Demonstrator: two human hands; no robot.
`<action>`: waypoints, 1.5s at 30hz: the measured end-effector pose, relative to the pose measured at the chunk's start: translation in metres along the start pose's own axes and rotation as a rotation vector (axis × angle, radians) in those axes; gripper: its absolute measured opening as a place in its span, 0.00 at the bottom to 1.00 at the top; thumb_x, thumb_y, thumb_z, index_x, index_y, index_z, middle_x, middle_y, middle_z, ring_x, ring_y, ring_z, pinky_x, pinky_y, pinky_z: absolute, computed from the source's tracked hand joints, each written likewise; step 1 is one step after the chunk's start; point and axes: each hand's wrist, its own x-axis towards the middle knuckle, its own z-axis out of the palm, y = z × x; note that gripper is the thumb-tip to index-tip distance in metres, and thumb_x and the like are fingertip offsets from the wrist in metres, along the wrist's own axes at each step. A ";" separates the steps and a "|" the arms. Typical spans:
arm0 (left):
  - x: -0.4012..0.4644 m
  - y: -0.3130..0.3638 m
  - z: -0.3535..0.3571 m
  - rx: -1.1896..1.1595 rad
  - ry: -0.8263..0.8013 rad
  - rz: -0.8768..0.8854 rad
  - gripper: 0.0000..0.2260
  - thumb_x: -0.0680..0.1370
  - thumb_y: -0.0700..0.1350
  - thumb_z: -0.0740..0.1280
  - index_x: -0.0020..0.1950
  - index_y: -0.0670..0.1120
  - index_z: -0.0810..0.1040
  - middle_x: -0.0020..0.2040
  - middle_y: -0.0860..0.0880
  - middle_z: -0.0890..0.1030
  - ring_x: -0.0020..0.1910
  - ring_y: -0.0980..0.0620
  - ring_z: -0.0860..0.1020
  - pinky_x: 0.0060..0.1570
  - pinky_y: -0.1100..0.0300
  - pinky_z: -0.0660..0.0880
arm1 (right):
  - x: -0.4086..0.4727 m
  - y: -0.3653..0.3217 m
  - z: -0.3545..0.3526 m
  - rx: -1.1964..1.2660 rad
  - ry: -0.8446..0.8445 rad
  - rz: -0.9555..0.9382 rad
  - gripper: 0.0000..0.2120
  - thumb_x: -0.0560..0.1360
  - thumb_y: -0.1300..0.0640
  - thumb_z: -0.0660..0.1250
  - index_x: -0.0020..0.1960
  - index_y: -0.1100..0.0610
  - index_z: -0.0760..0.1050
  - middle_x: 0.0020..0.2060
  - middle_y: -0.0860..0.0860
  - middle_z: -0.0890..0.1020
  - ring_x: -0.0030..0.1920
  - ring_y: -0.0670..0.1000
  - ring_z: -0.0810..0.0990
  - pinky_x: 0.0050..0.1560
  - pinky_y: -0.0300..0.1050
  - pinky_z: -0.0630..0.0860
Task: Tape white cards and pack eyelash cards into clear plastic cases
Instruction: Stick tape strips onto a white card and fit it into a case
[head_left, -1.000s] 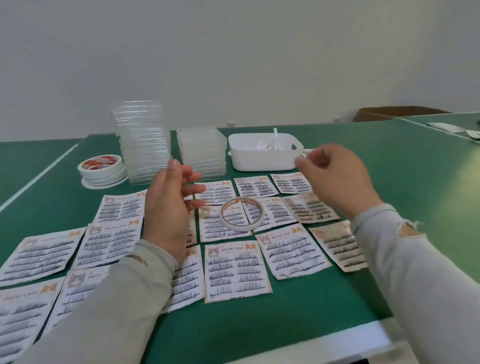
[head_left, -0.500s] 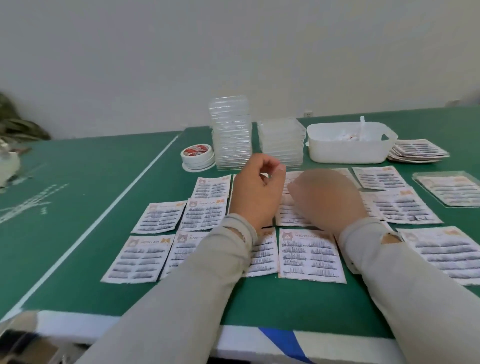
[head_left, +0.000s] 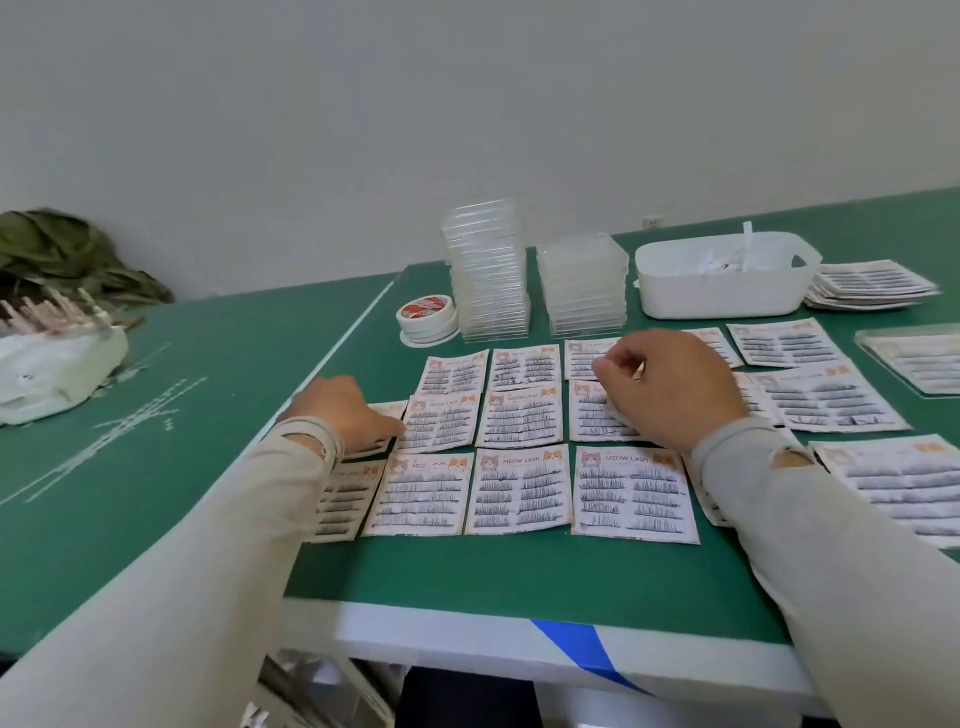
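Head view now takes in more of the table to the left, and both hands have come down from the air since a second ago. The left hand (head_left: 345, 410) lies on a card (head_left: 387, 410) at the left end of the spread; its fingers are hidden under the palm, so I cannot tell whether they press flat or pinch the edge. The right hand (head_left: 670, 387) hovers over the middle cards with fingers curled in and fingertips together, as if pinching something small; what, if anything, is too small to make out. The tape ring that lay among the cards earlier is out of sight, possibly under that hand. I judge the person has moved from pulling tape to working on a card, with packing yet to start.

Eyelash cards (head_left: 519, 491) lie in rows beneath and nearer than both hands. Beyond the right hand stand two stacks of cases (head_left: 485, 275), seemingly empty, with tape rolls (head_left: 428, 317) just left of them. Right of the stacks, a white bin (head_left: 722, 296) holds white scraps or strips. Far right of the right hand, one flat case (head_left: 914, 358) holds a card.
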 end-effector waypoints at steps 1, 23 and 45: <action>0.001 -0.001 0.000 0.013 0.016 0.006 0.19 0.71 0.61 0.73 0.45 0.45 0.79 0.40 0.48 0.82 0.40 0.48 0.80 0.44 0.54 0.81 | 0.000 -0.001 -0.001 0.004 0.001 0.004 0.08 0.78 0.45 0.66 0.44 0.46 0.80 0.39 0.42 0.82 0.40 0.43 0.77 0.40 0.43 0.70; -0.049 0.053 -0.036 -1.137 0.079 0.286 0.07 0.78 0.41 0.68 0.41 0.46 0.81 0.30 0.57 0.81 0.28 0.60 0.78 0.32 0.60 0.76 | -0.001 -0.011 0.001 0.651 -0.063 0.153 0.17 0.77 0.41 0.68 0.40 0.54 0.82 0.35 0.45 0.85 0.32 0.40 0.80 0.31 0.33 0.74; -0.034 0.160 0.056 -1.288 0.121 0.574 0.15 0.79 0.37 0.71 0.51 0.58 0.75 0.44 0.64 0.83 0.45 0.68 0.82 0.41 0.75 0.75 | 0.006 0.008 0.010 0.177 0.166 0.120 0.19 0.76 0.48 0.71 0.32 0.54 0.69 0.25 0.45 0.72 0.29 0.45 0.69 0.33 0.41 0.67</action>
